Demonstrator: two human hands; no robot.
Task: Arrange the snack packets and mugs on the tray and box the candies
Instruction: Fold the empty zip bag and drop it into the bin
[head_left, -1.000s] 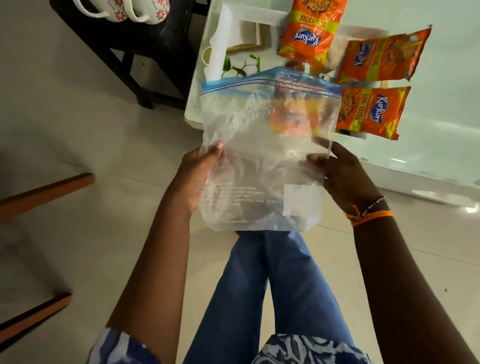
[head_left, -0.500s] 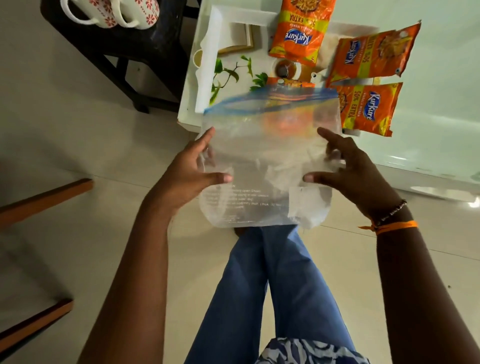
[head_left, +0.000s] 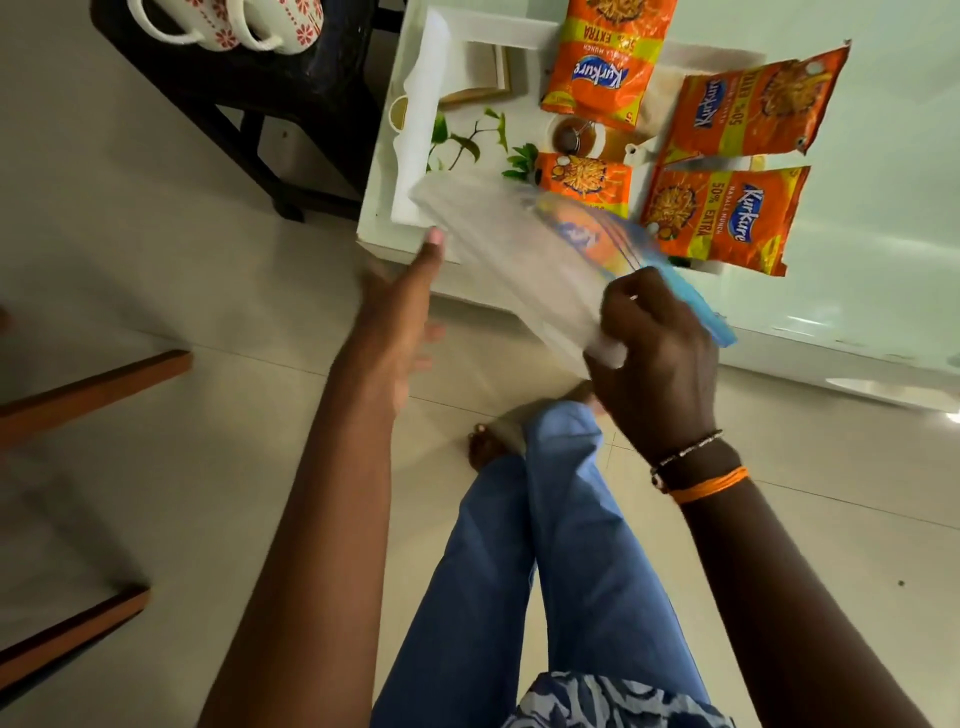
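A clear zip bag with a blue seal (head_left: 519, 260) hangs tilted over the near edge of the white tray (head_left: 415, 171). My right hand (head_left: 654, 353) is shut on the bag near its seal end. My left hand (head_left: 405, 322) is open and blurred, one fingertip touching the bag's left corner. Several orange Kurkure packets lie on the tray: one at the top (head_left: 608, 57), one at upper right (head_left: 753, 104), one at lower right (head_left: 722, 218), and a fourth (head_left: 582, 176) partly behind the bag. Two white mugs with red flowers (head_left: 228, 21) stand on a black stool.
The black stool (head_left: 291, 93) stands left of the pale green table (head_left: 883, 182) that bears the tray. Wooden chair legs (head_left: 93, 389) reach in from the left. My legs in blue jeans (head_left: 545, 545) stand on the tiled floor.
The bag has swung from upright to tilted, seal end going right and down. My left hand has let go and opened; my right hand has closed on the seal end.
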